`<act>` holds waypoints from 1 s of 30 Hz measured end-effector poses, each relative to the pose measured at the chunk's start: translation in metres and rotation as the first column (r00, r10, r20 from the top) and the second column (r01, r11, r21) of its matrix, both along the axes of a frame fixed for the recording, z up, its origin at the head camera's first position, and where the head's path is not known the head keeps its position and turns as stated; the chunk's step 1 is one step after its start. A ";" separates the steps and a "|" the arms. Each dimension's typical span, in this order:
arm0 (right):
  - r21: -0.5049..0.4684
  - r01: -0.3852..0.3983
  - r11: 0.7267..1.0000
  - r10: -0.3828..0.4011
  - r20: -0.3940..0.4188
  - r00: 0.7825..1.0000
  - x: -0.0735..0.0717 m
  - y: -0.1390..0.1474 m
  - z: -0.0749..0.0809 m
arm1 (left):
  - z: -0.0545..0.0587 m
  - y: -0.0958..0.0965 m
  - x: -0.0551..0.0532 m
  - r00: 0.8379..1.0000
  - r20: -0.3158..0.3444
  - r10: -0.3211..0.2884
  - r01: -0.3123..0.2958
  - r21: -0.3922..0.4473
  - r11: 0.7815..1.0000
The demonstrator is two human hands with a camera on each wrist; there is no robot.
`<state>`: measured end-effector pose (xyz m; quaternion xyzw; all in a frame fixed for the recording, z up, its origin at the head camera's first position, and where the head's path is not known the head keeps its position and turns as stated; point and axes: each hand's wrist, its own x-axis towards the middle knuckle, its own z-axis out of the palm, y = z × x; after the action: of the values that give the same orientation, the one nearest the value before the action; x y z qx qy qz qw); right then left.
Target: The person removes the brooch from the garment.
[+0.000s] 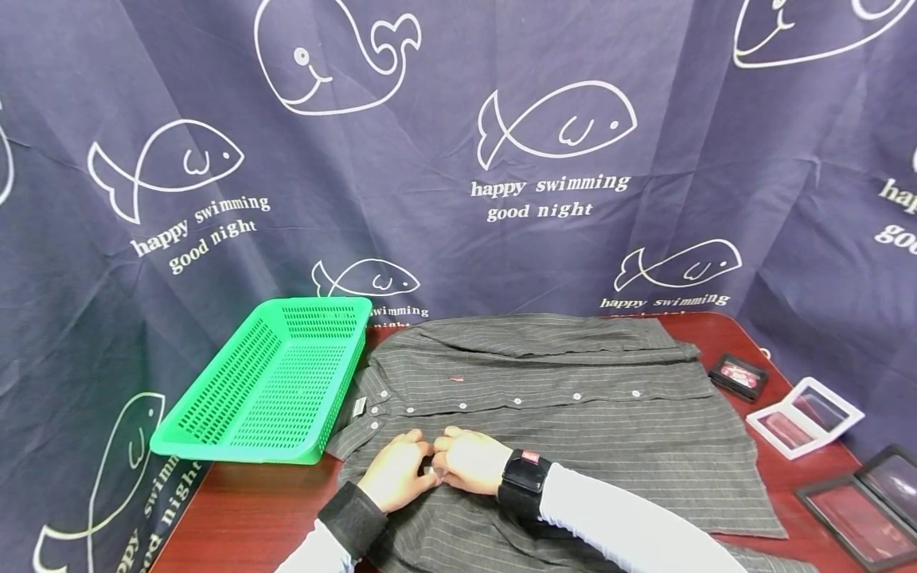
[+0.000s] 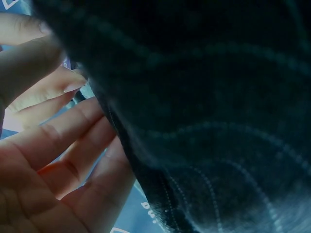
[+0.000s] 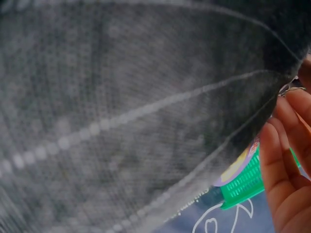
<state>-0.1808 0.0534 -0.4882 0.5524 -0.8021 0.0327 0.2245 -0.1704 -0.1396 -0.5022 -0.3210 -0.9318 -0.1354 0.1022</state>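
A dark grey pinstriped button-up shirt lies spread on the table, its collar toward the basket and a row of white buttons along its front. Near the collar end, my left hand and right hand meet fingertip to fingertip over the near side of the shirt. Both pinch a raised edge of its cloth. In the left wrist view, the left hand's fingers lie along the shirt's edge. The right hand's fingers are at the cloth's edge in the right wrist view. A small pale bit shows between the fingertips.
A green plastic basket stands at the left on the red-brown table. At the right are a small black case, a white folding case and a larger dark case. A blue fish-print curtain hangs behind.
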 end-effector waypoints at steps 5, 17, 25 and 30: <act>0.011 0.009 1.000 -0.009 0.041 0.999 -0.001 0.002 0.001 | 0.000 -0.001 -0.001 1.000 0.013 -0.020 0.020 -0.004 1.000; 0.026 0.068 0.997 -0.067 -0.049 0.997 0.003 0.006 0.006 | 0.007 -0.004 -0.001 0.996 0.082 -0.034 0.034 -0.004 0.999; 0.064 0.107 0.992 -0.095 -0.168 0.981 0.007 0.002 -0.001 | 0.005 -0.005 -0.003 0.997 0.060 -0.052 0.051 0.010 0.999; 0.089 0.108 0.990 -0.087 -0.207 0.974 0.007 0.001 -0.003 | 0.003 -0.005 -0.004 0.997 0.044 -0.056 0.055 0.011 0.998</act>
<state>-0.1735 0.0540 -0.4909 0.5233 -0.8019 -0.0749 0.2784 -0.1741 -0.1450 -0.4992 -0.3432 -0.9239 -0.1497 0.0791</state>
